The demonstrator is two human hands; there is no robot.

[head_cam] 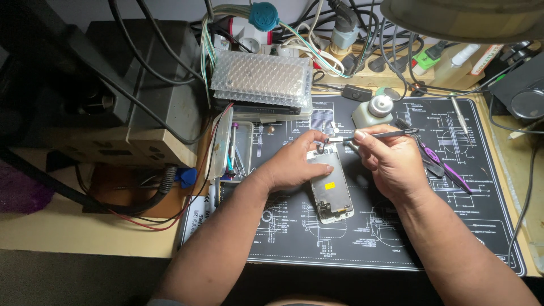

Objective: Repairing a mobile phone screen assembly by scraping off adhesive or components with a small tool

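Opened phone (331,190) under left hand (294,164) fingers, right hand (391,161) fingers pinching tweezers (385,135)

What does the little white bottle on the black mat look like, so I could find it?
Start at the black mat with white drawings. Near its top edge, just above the right hand, stands the bottle: squat, whitish, with a round silvery cap. The nearby tools are long and thin; it alone is short and round.
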